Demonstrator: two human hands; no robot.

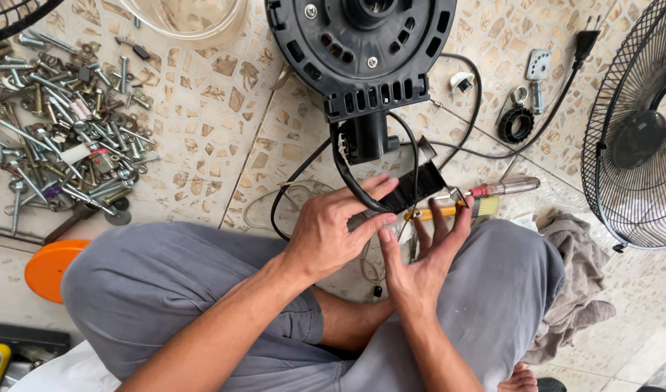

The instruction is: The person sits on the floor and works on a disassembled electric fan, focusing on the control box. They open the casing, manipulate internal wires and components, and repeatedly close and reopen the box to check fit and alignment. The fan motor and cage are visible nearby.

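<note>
Floor [202, 109] is that beige crazy-paving style tile with brown stone chips, lit by soft, even light. Big messy pile of screws and bolts [64, 123] is spread out on the left, a wire fan grille [638, 131] lies on the right, a grey rag [576, 268] is crumpled beside it, and an orange round lid [46, 268] sits at the lower left.

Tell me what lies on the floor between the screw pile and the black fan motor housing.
In the head view, only bare tiled floor lies between the screw pile and the fan motor housing; a clear plastic tub sits above that stretch.
</note>
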